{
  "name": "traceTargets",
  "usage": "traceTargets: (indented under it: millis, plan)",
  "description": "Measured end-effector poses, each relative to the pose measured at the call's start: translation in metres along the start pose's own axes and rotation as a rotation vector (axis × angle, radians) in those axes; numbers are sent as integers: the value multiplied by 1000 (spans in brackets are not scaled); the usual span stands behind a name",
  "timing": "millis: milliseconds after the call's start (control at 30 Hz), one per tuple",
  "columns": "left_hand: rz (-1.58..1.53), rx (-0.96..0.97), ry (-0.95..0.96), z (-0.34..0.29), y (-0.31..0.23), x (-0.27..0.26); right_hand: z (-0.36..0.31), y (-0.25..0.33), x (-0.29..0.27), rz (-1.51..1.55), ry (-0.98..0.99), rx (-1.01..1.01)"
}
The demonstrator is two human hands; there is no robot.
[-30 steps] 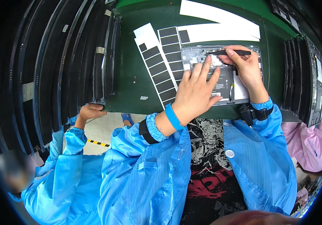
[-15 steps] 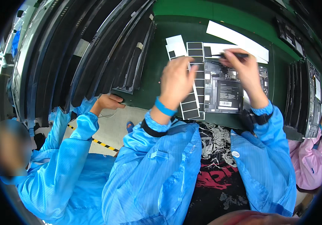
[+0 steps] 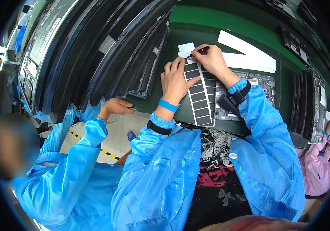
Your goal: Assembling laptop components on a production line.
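Observation:
My right hand is closed on slim black tweezers, whose tip points down-left to the top end of a white sheet of black rectangular stickers. My left hand lies on and beside that sheet with its fingers spread, their tips close to the tweezers' tip. A second sticker sheet lies partly under the first. To the right is an opened laptop base with bare inner parts, partly covered by my right forearm. Whether a sticker is at the tweezers' tip, I cannot tell.
Long white paper strips and a small white paper lie on the green table. Stacked dark laptop parts stand upright at left and right. A co-worker's hand rests near the table edge at left.
My right hand has moved left with the tweezers, from above the laptop base to the sheet's top end. My left hand has spread over the sheet. My right forearm now covers part of the base.

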State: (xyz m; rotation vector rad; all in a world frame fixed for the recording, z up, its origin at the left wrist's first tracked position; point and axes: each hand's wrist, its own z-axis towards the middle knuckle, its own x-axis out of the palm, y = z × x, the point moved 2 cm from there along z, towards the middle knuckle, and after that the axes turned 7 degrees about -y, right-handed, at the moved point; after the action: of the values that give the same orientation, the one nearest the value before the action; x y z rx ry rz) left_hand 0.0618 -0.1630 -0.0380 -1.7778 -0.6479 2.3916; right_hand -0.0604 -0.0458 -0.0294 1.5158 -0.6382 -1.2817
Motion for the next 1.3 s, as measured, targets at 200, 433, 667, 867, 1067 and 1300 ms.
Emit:
traceTargets:
  millis: [200, 433, 667, 867, 1067, 1300]
  plan:
    - [21, 16, -5, 1, -1, 2, -5, -7, -2, 244, -14, 61]
    - [15, 11, -12, -3, -12, -5, -53, 0, -138, 539, -241, 65]
    - [-797, 348, 311, -16, -155, -35, -114, -90, -253, 465, -426, 244]
    - [-625, 478, 648, -17, -216, 43, -120, -112, -260, 590, -310, 270]
    - [-689, 479, 749, -20, -221, 48, -116, -116, -254, 631, -373, 216]
    - [-666, 525, 770, -21, -226, 42, -117, -116, -253, 540, -206, 233]
